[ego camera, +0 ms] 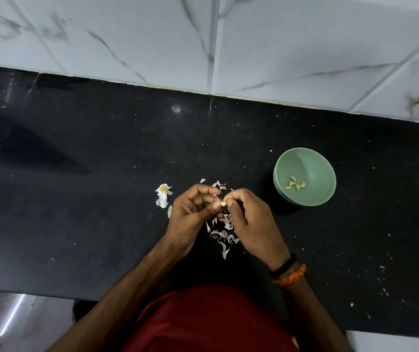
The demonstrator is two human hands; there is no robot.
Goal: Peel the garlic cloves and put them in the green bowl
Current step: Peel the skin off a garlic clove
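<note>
While loose papery skins point(222, 233) litter the black counter point(89, 174) under the wrists, both hands meet over them: left hand point(190, 214) pinches a garlic clove point(222, 204), right hand point(250, 219) picks at it too. Green bowl point(304, 158) sits well right, peeled cloves point(295, 185) inside. Spent garlic stem point(163, 195) lies left. White marbled tiles point(304, 47) rise behind.

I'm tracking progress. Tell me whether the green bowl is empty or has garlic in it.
Not empty: the green bowl stands upright with a few peeled cloves lying at its bottom.
</note>
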